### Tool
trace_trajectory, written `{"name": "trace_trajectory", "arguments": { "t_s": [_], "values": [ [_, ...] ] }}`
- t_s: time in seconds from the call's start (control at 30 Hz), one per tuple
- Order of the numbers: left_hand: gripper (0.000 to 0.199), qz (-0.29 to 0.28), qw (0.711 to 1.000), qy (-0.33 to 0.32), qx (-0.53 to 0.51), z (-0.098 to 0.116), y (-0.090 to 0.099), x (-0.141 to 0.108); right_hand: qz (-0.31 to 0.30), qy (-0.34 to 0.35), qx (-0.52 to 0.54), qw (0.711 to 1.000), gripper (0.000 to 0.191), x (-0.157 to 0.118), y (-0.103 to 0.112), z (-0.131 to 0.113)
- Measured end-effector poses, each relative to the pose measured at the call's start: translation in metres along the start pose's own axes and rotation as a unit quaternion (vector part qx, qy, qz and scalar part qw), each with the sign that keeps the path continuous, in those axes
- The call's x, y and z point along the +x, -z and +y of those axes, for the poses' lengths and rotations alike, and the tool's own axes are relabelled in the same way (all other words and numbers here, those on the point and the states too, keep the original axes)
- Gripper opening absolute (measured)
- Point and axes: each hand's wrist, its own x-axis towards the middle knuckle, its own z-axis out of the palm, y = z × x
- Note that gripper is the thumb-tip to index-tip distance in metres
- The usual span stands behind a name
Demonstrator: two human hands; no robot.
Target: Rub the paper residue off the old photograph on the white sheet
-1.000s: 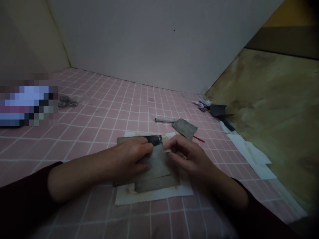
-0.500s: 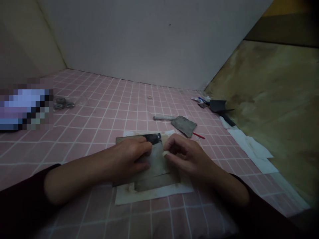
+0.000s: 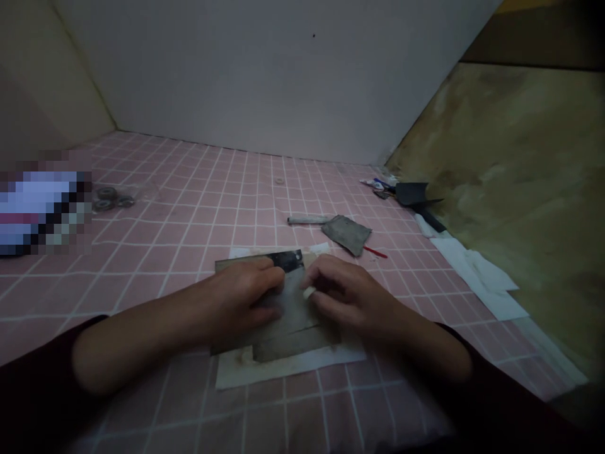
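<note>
The person's right hand (image 3: 350, 293) has thumb and forefinger pinched on a small pale piece (image 3: 309, 292), which sits at that hand's nine o'clock, above flat grey rectangular sheets (image 3: 295, 312). The left hand (image 3: 241, 293) rests over the sheets' nine o'clock side, fingers curled; whether it grips them cannot be told. White paper (image 3: 283, 374) lies beneath.

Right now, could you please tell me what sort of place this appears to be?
Probably a makeshift indoor work corner: a pink gridded surface meets a pale grey wall, and worn grey-brown sheets lie on white paper.
</note>
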Motion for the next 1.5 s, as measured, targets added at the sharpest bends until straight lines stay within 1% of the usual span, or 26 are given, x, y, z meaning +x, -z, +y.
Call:
{"name": "trace_trajectory", "arguments": {
  "t_s": [0.1, 0.17, 0.33, 0.43, 0.53, 0.63, 0.77, 0.87, 0.93, 1.07, 1.27, 1.33, 1.4, 1.5],
  "values": [
    [0.011, -0.004, 1.0, -0.002, 0.006, 0.002, 0.001, -0.001, -0.024, -0.021, 0.009, 0.999, 0.011, 0.0, 0.0, 0.0],
    [0.014, -0.004, 1.0, -0.004, 0.005, 0.004, 0.002, -0.001, -0.029, -0.024, -0.012, 0.999, 0.007, 0.0, -0.003, 0.001],
    [0.029, 0.009, 1.0, -0.014, 0.014, 0.012, 0.006, -0.002, -0.002, 0.05, -0.117, 0.992, 0.009, -0.001, -0.014, 0.002],
    [0.03, 0.004, 1.0, -0.017, 0.013, 0.015, 0.006, -0.003, -0.006, 0.069, -0.147, 0.987, 0.01, -0.001, -0.021, 0.0],
    [0.023, 0.002, 1.0, -0.024, 0.018, 0.015, 0.003, -0.004, -0.01, 0.074, -0.147, 0.986, 0.009, -0.001, -0.024, -0.001],
    [0.019, 0.007, 0.999, -0.031, 0.032, 0.014, 0.0, -0.005, 0.002, 0.07, -0.129, 0.989, 0.012, 0.0, -0.024, -0.001],
    [0.015, 0.012, 0.998, -0.034, 0.042, 0.014, 0.0, -0.004, 0.014, 0.045, -0.083, 0.995, 0.022, 0.0, -0.024, -0.002],
    [0.011, 0.023, 0.998, -0.034, 0.044, 0.015, 0.002, -0.003, 0.02, 0.029, -0.056, 0.998, 0.025, 0.0, -0.025, -0.001],
    [0.011, 0.026, 0.998, -0.034, 0.046, 0.015, 0.002, -0.002, 0.026, 0.029, -0.045, 0.998, 0.025, -0.001, -0.025, -0.001],
    [0.015, 0.014, 0.998, -0.038, 0.045, 0.014, 0.003, -0.001, 0.025, 0.03, -0.029, 0.999, 0.024, -0.001, -0.026, -0.002],
    [0.016, 0.021, 0.998, -0.045, 0.024, 0.014, 0.004, -0.002, 0.042, 0.061, -0.054, 0.996, 0.025, 0.0, -0.026, -0.003],
    [0.016, 0.02, 0.999, -0.041, 0.027, 0.014, 0.004, -0.001, 0.048, 0.061, -0.068, 0.995, 0.026, 0.0, -0.026, -0.002],
    [0.017, 0.02, 0.999, -0.037, 0.027, 0.015, 0.004, -0.001, 0.046, 0.061, -0.081, 0.994, 0.024, 0.0, -0.026, -0.001],
    [0.016, 0.026, 0.999, -0.036, 0.024, 0.016, 0.004, 0.0, 0.026, 0.072, -0.095, 0.992, 0.022, 0.0, -0.025, -0.001]
  ]
}}
